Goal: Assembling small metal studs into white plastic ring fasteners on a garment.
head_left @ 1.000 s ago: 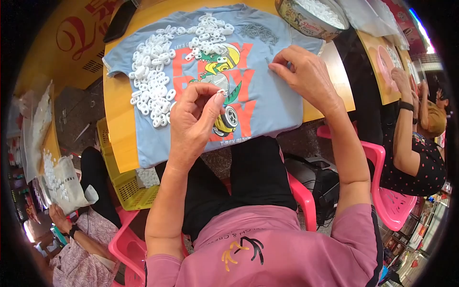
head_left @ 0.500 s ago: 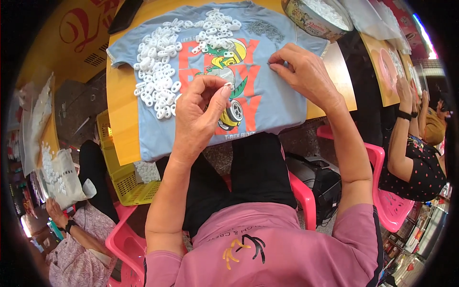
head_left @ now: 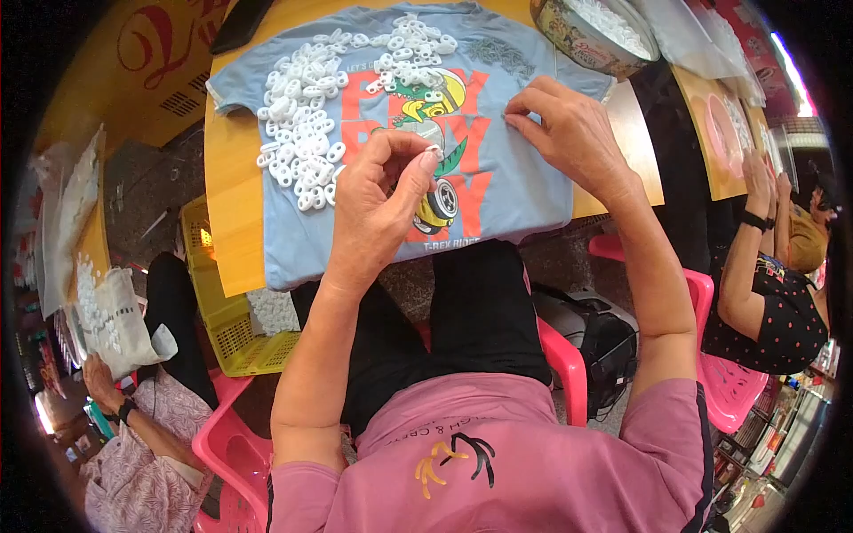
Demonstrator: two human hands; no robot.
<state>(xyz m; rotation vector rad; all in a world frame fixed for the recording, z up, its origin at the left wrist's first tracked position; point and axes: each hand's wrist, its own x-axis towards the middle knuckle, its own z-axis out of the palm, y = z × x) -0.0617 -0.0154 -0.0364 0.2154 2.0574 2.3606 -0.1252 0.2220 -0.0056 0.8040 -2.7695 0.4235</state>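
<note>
Left hand (head_left: 380, 191) pinching a white piece (head_left: 433, 152) at its fingertips!
Right hand (head_left: 576, 133), fingers curled, can't tell if gripping; a loosened left pinch could drop that piece onto the shirt (head_left: 524, 197) below.

yellow table (head_left: 233, 222) carrying 1 spread blue t-shirt (head_left: 538, 191), 1 dark flat object (head_left: 240, 25), 1 round tin (head_left: 577, 41).

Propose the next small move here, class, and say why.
Perhaps bring the right hand to the left hand: the left pinches a small white piece, while the right, nearly closed, is apart from it over the blue shirt, near the dark pieces. Whether the right holds one is too small to tell.
</note>
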